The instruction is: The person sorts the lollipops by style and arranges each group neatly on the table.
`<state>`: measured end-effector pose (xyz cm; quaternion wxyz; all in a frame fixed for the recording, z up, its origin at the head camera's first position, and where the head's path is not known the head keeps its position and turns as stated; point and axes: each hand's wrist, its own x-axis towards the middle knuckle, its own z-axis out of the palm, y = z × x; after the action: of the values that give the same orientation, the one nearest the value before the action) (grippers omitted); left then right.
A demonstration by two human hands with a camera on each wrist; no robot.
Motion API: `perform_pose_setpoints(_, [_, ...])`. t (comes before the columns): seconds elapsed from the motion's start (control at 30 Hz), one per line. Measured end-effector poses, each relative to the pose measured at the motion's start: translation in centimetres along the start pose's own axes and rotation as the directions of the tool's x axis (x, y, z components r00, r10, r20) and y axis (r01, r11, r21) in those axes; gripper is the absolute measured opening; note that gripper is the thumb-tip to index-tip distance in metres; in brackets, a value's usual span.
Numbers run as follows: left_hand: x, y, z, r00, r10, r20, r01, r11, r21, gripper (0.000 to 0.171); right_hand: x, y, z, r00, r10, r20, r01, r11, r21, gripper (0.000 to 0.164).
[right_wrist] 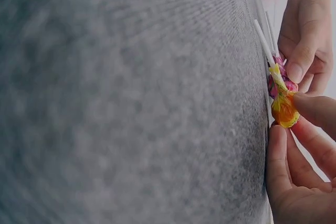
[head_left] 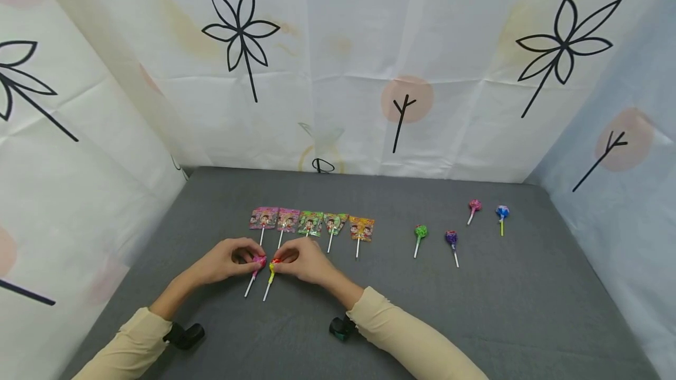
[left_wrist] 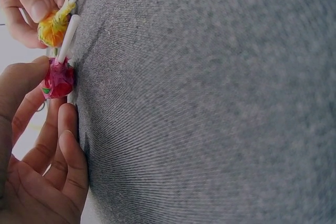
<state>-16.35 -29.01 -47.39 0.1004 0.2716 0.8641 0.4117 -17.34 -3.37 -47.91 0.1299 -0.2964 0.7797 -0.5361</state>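
Note:
My left hand (head_left: pixel 234 260) pinches a pink-wrapped lollipop (left_wrist: pixel 60 80) by its round head, the white stick pointing toward me. Close beside it, my right hand (head_left: pixel 302 261) pinches a yellow-and-orange lollipop (right_wrist: pixel 284 107) by the head, between thumb and fingers. The two lollipops lie side by side at the grey table surface, sticks nearly parallel. Just beyond the hands runs a row of flat-packet lollipops: two pink packets (head_left: pixel 288 219), two green packets (head_left: pixel 310 223) and an orange packet (head_left: pixel 361 228). Fingers of the right hand partly cover some of their sticks.
To the right on the grey table (head_left: pixel 502 309) lie a green lollipop (head_left: pixel 421 231), a purple lollipop (head_left: pixel 451 237), a pink-red lollipop (head_left: pixel 475 206) and a blue lollipop (head_left: pixel 502 211). White patterned cloth (head_left: pixel 348 28) hangs behind and at both sides.

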Motion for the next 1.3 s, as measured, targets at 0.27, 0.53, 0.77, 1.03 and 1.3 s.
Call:
perform_pose_setpoints(0.27, [0.0, -0.1, 0.0, 1.0, -0.007, 0.006, 0.007, 1.0, 0.014, 0.018, 0.0, -0.3, 0.2, 1.0, 0.021, -0.013, -0.022, 1.0, -0.012, 0.011])
perform_pose_setpoints(0.53, [-0.1, 0.1, 0.0, 1.0, 0.024, -0.008, -0.024, 1.0, 0.012, 0.016, -0.7, -0.6, -0.8, 0.999, 0.049, 0.012, -0.049, 0.998, 0.029, 0.019])
perform_pose_setpoints(0.77, [-0.2, -0.4, 0.1, 1.0, 0.011, 0.001, -0.011, 1.0, 0.026, 0.016, -1.9, -0.4, -3.2, 0.998, -0.005, 0.061, -0.002, 0.994, 0.113, 0.025])
perform_pose_setpoints(1.03, [-0.2, -0.3, 0.0, 1.0, 0.007, 0.008, -0.007, 1.0, 0.024, 0.016, -4.0, 0.3, -6.6, 0.998, -0.028, 0.052, 0.019, 0.984, 0.175, 0.028])
perform_pose_setpoints(1.3, [-0.1, -0.2, 0.2, 1.0, 0.029, 0.006, -0.029, 1.0, 0.009, 0.017, -5.8, 1.2, -9.9, 1.0, -0.027, -0.01, 0.028, 0.982, 0.188, 0.031])
